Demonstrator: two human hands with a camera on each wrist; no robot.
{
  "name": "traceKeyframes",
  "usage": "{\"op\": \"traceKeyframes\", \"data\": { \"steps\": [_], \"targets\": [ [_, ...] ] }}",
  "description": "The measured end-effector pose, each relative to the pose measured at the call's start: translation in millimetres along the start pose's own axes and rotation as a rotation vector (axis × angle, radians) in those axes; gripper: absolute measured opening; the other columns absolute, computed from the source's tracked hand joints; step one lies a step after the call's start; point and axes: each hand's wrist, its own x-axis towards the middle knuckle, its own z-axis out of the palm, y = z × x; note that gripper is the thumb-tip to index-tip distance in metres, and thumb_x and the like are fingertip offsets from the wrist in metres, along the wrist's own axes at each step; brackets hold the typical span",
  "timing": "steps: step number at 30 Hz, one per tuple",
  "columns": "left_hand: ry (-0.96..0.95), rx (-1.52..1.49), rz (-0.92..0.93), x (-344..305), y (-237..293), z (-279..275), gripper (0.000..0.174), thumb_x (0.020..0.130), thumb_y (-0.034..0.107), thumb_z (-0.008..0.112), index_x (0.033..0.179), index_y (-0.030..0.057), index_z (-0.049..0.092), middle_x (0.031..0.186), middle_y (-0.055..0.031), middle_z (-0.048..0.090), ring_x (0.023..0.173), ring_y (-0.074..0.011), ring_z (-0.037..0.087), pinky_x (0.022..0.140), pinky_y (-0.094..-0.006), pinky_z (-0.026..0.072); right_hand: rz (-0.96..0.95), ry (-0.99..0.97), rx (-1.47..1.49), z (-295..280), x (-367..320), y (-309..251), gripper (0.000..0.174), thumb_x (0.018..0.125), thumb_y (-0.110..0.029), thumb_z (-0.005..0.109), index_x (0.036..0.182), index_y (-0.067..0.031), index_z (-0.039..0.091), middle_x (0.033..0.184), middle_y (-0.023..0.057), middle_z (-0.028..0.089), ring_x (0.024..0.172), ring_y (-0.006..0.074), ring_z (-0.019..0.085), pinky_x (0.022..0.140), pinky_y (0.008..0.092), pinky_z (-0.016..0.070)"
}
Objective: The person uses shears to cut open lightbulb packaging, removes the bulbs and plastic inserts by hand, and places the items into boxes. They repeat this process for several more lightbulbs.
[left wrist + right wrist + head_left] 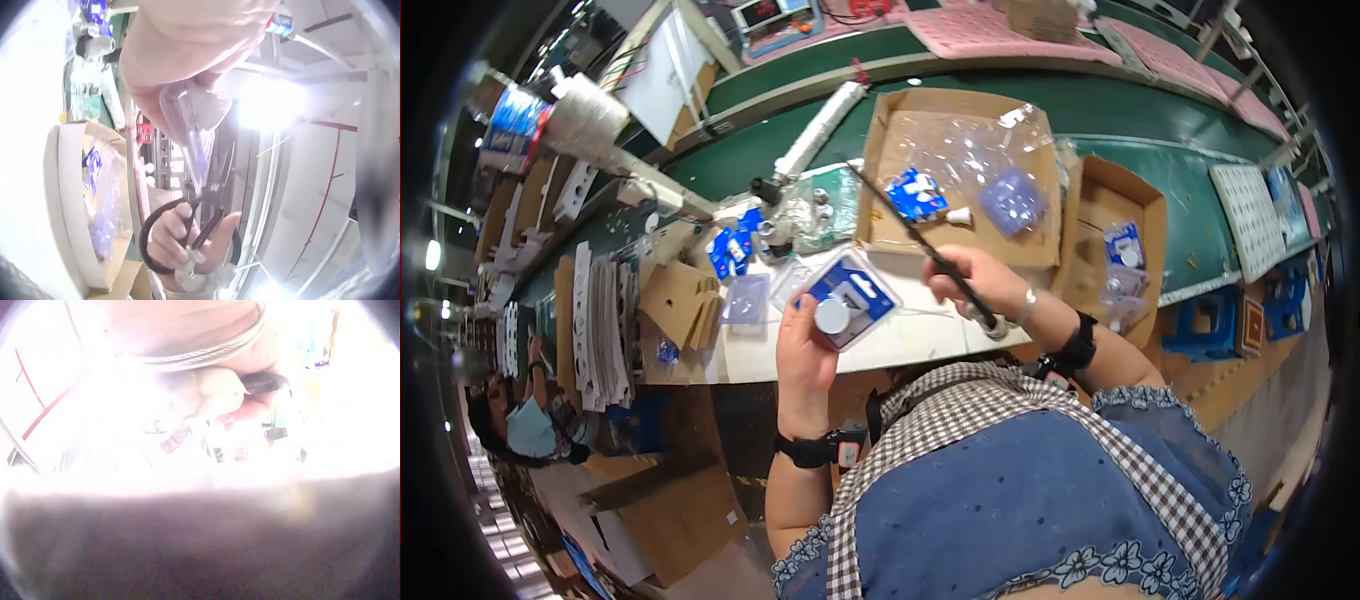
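My left hand grips a clear blister pack with a blue card and a white round piece inside, thumb on its front. In my right hand is a pair of scissors, seen edge-on in the head view, pointing away to the upper left. The left wrist view shows the black-handled scissors with blades parted, right by the pack's edge; the right hand's fingers are curled through the handles. Glare washes out most of the right wrist view.
A cardboard box ahead holds blue cards and clear plastic; another box with packs stands at right. Blue cards and a clear plastic shell lie at left, by stacked cardboard pieces. Another person sits far left.
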Motion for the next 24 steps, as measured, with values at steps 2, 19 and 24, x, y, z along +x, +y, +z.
{"op": "traceKeyframes", "data": {
  "steps": [2, 19, 24],
  "targets": [
    [0.000, -0.029, 0.091, 1.0, 16.7, -28.3, 0.026, 0.093, 0.021, 0.044, 0.114, 0.0065, 0.048, 0.107, -0.0055, 0.059, 0.096, -0.0199, 0.058, 0.083, -0.0375, 0.0483, 0.032, -0.049, 0.020, -4.5, 6.1, 10.9, 0.028, 0.082, -0.028, 0.061, 0.090, -0.0044, 0.049, 0.071, 0.0016, 0.055, 0.054, 0.0090, 0.052, 0.048, 0.0241, 0.0453],
    [0.300, -0.106, 0.210, 4.4, 87.7, -73.5, 0.020, 0.090, 0.023, 0.052, 0.103, 0.0075, 0.051, 0.092, -0.0037, 0.061, 0.077, -0.0154, 0.057, 0.065, -0.0294, 0.0466, 0.100, -0.265, -0.622, 91.5, 44.2, 4.2, 0.046, 0.080, -0.047, 0.053, 0.084, -0.0018, 0.049, 0.075, 0.0153, 0.054, 0.070, 0.0273, 0.052, 0.066, 0.0377, 0.0406],
    [0.280, -0.107, 0.191, 10.3, 95.7, -88.6, 0.020, 0.090, 0.022, 0.051, 0.104, 0.0069, 0.051, 0.095, -0.0042, 0.060, 0.081, -0.0155, 0.057, 0.067, -0.0301, 0.0468, 0.125, -0.258, -0.630, 105.5, 64.8, 8.2, 0.048, 0.079, -0.049, 0.054, 0.082, -0.0016, 0.049, 0.073, 0.0149, 0.052, 0.069, 0.0276, 0.052, 0.065, 0.0382, 0.0402]
  ]
}}
